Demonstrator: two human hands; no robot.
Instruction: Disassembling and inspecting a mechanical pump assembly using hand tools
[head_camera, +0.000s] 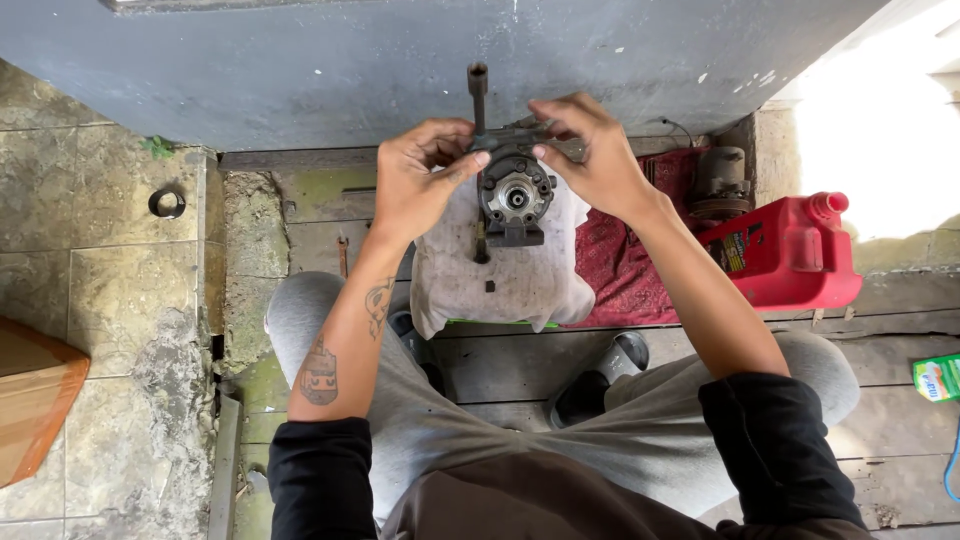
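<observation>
- While resting on a white cloth (500, 285), the metal hub assembly (515, 195) is grasped by left hand (420, 180) at 9 o'clock.
- Right hand (590, 150) grips its top, 1 o'clock.

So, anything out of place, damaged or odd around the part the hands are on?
A dark metal ring lies alone on the tiles at left, apart from the metal assembly that the left hand and right hand grip. The white cloth under it is stained. The concrete edge by the tiles is crumbled.
</observation>
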